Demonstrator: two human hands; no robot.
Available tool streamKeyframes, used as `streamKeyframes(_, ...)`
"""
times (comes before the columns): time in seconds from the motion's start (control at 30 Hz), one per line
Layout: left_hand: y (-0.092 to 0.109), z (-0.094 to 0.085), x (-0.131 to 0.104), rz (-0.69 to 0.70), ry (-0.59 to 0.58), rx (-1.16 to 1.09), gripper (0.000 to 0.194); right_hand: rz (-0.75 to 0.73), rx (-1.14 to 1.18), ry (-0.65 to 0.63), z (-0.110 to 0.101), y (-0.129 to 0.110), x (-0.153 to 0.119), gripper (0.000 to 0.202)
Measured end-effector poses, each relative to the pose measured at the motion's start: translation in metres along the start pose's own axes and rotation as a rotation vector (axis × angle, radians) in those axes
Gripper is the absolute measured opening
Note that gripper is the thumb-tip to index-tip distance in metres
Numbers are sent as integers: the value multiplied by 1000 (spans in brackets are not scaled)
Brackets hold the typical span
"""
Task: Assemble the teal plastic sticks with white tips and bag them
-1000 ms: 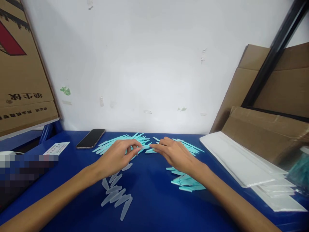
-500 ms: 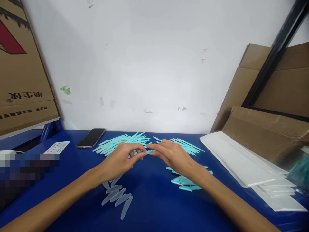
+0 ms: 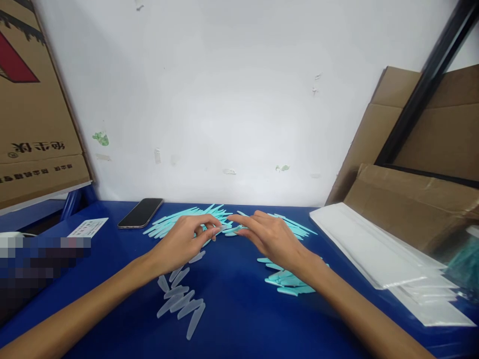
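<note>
My left hand [image 3: 187,239] pinches a small pale translucent piece [image 3: 223,228] at its fingertips. Facing it, my right hand [image 3: 275,237] has a teal stick [image 3: 236,230] between thumb and fingers. Behind my left hand lies a pile of teal sticks [image 3: 168,223], and another group [image 3: 295,225] lies behind my right hand. More teal sticks [image 3: 286,279] rest beneath my right forearm, which partly covers them. Several translucent slim pieces [image 3: 179,301] are spread on the blue table [image 3: 232,309] below my left hand.
A phone [image 3: 141,213] and a printed card [image 3: 88,228] lie at the left. White flat packs [image 3: 374,249] are stacked on the right, beside cardboard [image 3: 407,204] and a bag of teal items [image 3: 466,262]. A large carton [image 3: 37,109] stands at the left; a white wall [image 3: 239,99] is behind.
My fingertips have moved apart, the left hand shifting slightly left. The teal stick and the translucent piece now show separately between them. Another translucent piece shows below my left hand.
</note>
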State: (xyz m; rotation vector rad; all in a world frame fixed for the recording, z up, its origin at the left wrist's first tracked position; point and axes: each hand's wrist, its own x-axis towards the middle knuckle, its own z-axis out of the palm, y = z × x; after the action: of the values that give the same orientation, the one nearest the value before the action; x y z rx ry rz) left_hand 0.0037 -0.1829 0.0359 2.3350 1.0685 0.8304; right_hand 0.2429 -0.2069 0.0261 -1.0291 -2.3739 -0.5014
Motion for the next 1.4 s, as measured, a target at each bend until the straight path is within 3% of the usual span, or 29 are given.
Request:
streamKeyframes(0.67,1,2,0,-15,-8,-49,31,6,-22,13,-1,0,0,32)
streamKeyframes(0.87,1,10,-4,26,-75,-55,26,-47,52,19,8,-5,-1,31)
streamKeyframes(1.4,4,19,-10,36,-69,-100,23,-80,135,5,17,-12,-5,34)
